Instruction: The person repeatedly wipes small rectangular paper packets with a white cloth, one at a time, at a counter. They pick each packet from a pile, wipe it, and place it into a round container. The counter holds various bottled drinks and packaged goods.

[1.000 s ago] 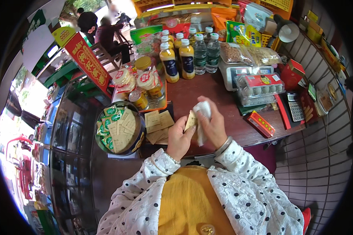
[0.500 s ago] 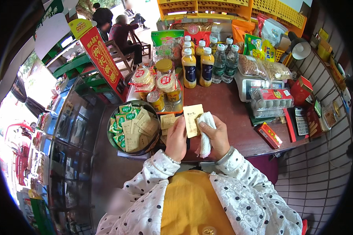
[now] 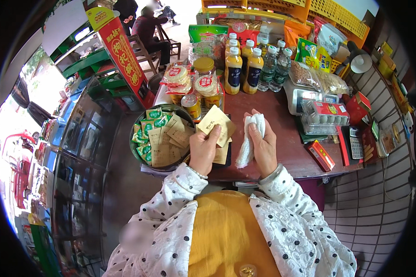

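My left hand (image 3: 202, 154) pinches a small kraft-paper packet (image 3: 218, 121) between thumb and fingers, holding it tilted above the table. Below it, more kraft packets (image 3: 222, 155) lie by the table's near edge, partly covered by the hand. In my right hand (image 3: 266, 148) is a folded white cloth (image 3: 247, 148), pressed under the thumb and hanging toward the table edge. Left of my left hand stands a round dark bowl (image 3: 134, 148) filled with green-and-white sachets (image 3: 144, 151) and kraft packets (image 3: 161, 150).
Behind the bowl are bagged round crackers (image 3: 177, 76) and a can (image 3: 191, 106). Juice bottles (image 3: 233, 71) and water bottles (image 3: 280, 71) stand at the back. Right sit a scale (image 3: 295, 97), an egg carton (image 3: 326, 115), a red box (image 3: 321, 156) and a calculator (image 3: 356, 144).
My hands have moved apart. The packet has gone left with my left hand, toward the bowl, and the cloth has come away from it in my right hand. The view has shifted slightly.
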Action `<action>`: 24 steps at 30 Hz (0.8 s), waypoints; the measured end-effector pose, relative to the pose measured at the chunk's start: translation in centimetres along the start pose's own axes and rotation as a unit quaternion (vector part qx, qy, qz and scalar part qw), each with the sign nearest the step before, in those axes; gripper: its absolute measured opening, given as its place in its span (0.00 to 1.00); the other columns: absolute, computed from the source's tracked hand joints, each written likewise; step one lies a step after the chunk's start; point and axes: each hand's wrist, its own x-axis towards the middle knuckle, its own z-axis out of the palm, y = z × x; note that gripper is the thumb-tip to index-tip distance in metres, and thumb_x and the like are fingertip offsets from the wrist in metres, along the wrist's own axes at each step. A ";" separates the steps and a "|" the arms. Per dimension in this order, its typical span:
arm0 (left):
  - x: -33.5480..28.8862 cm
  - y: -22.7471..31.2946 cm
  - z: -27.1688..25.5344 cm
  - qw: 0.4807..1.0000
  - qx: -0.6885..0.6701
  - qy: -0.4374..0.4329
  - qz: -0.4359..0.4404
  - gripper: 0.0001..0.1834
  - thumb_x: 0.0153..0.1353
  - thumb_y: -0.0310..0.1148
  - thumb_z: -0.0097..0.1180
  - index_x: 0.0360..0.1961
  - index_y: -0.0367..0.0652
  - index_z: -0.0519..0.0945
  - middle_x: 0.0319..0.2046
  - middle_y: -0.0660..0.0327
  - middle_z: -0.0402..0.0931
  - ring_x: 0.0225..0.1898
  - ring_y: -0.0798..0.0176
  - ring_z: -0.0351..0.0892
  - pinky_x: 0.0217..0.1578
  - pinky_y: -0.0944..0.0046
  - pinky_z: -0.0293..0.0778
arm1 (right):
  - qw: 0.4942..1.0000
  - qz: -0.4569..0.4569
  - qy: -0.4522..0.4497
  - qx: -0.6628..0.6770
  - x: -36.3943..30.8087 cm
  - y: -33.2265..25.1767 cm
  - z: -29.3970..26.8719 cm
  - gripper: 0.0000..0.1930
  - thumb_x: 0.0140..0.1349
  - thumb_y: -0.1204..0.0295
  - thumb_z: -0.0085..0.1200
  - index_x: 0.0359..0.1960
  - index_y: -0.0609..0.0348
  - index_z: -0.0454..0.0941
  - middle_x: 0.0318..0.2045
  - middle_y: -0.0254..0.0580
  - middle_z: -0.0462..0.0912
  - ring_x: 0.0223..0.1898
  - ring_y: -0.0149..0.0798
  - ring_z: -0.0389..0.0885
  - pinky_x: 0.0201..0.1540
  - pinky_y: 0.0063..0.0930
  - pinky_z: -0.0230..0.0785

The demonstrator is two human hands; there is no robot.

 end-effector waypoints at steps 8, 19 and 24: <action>-1.4 0.0 0.4 0.996 -0.085 -0.010 -0.017 0.15 0.70 0.35 0.48 0.46 0.33 0.77 0.39 0.65 0.78 0.39 0.75 0.75 0.39 0.72 0.72 | 0.974 -0.097 -0.110 -0.173 -1.0 3.9 1.6 0.31 0.63 0.79 0.52 0.67 0.63 0.54 0.62 0.52 0.65 0.63 0.42 0.64 0.64 0.30 0.57; -0.8 1.4 -2.0 0.998 -0.020 -0.035 0.038 0.15 0.69 0.34 0.50 0.49 0.33 0.76 0.41 0.63 0.79 0.39 0.74 0.76 0.41 0.71 0.73 | 0.989 0.125 -0.080 0.011 -0.8 0.1 1.0 0.22 0.65 0.76 0.51 0.60 0.63 0.65 0.46 0.41 0.79 0.42 0.31 0.79 0.40 0.30 0.79; -0.4 0.6 -1.7 0.999 0.005 -0.038 0.019 0.16 0.67 0.35 0.53 0.50 0.34 0.74 0.43 0.63 0.77 0.42 0.75 0.75 0.41 0.72 0.71 | 0.998 0.041 -0.023 -0.033 -1.4 1.4 1.3 0.20 0.57 0.83 0.57 0.52 0.63 0.74 0.39 0.38 0.81 0.36 0.29 0.79 0.36 0.25 0.77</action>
